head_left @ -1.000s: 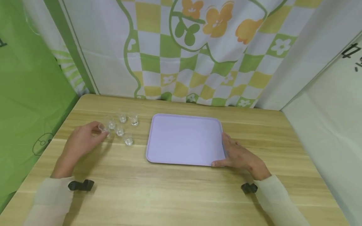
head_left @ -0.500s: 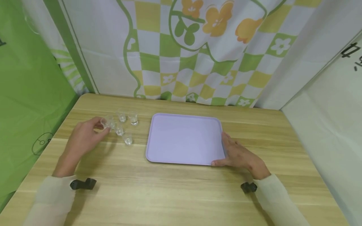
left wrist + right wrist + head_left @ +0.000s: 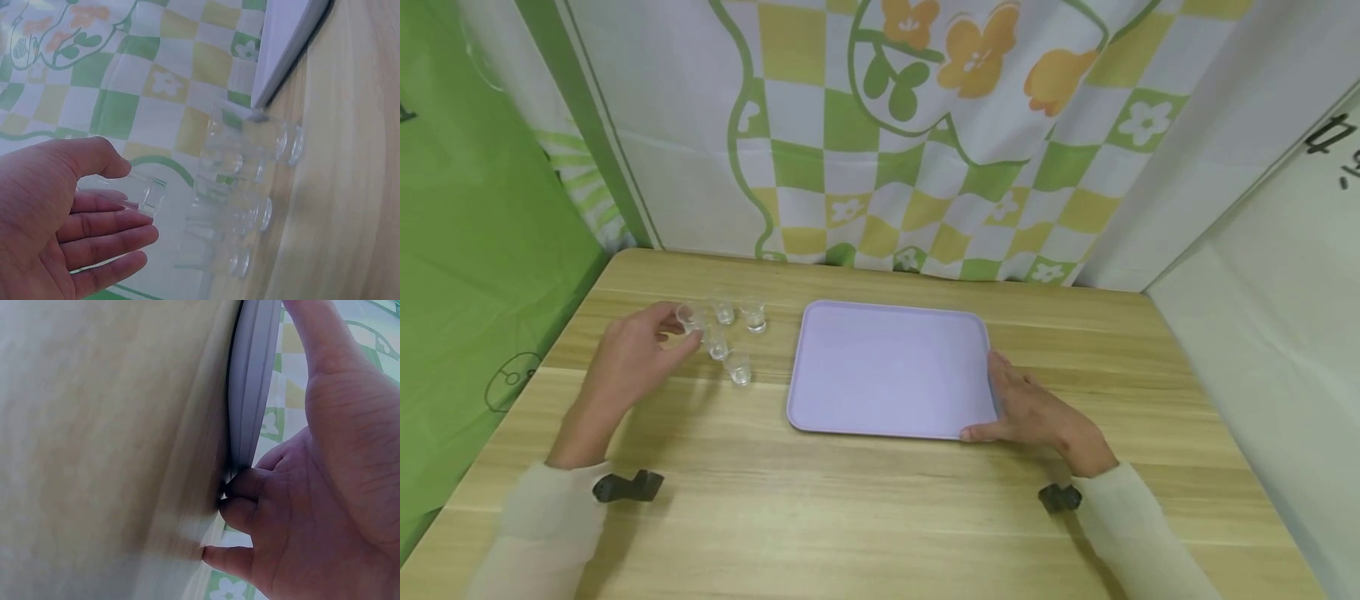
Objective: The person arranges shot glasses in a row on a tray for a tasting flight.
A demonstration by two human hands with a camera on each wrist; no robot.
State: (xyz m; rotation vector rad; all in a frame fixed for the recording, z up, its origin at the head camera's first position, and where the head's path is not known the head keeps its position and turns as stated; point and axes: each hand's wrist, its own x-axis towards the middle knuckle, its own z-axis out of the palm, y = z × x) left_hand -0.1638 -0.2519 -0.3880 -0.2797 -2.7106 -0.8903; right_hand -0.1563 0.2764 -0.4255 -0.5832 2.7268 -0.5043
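My left hand (image 3: 640,354) pinches a small clear shot glass (image 3: 152,199) between thumb and index finger; the other fingers spread out below it in the left wrist view. Several more clear shot glasses (image 3: 739,369) stand close together on the table just right of this hand, and the held one overlaps the group in the head view. A lilac rectangular tray (image 3: 891,371) lies flat at mid-table, bare on top. At its near right corner my right hand (image 3: 1033,417) grips the rim, thumb on the near edge, fingers along the right side. Bent fingertips (image 3: 240,512) meet the tray's edge.
The wooden table (image 3: 880,517) has a back edge against a checkered, flowered curtain (image 3: 880,192). Green cloth (image 3: 482,250) hangs on the left, a pale sheet (image 3: 1285,292) on the right. Black camera mounts (image 3: 628,487) sit at both cuffs.
My left hand has moved right and slightly away from me, carrying the shot glass over toward the other glasses. The right hand and tray have stayed in place.
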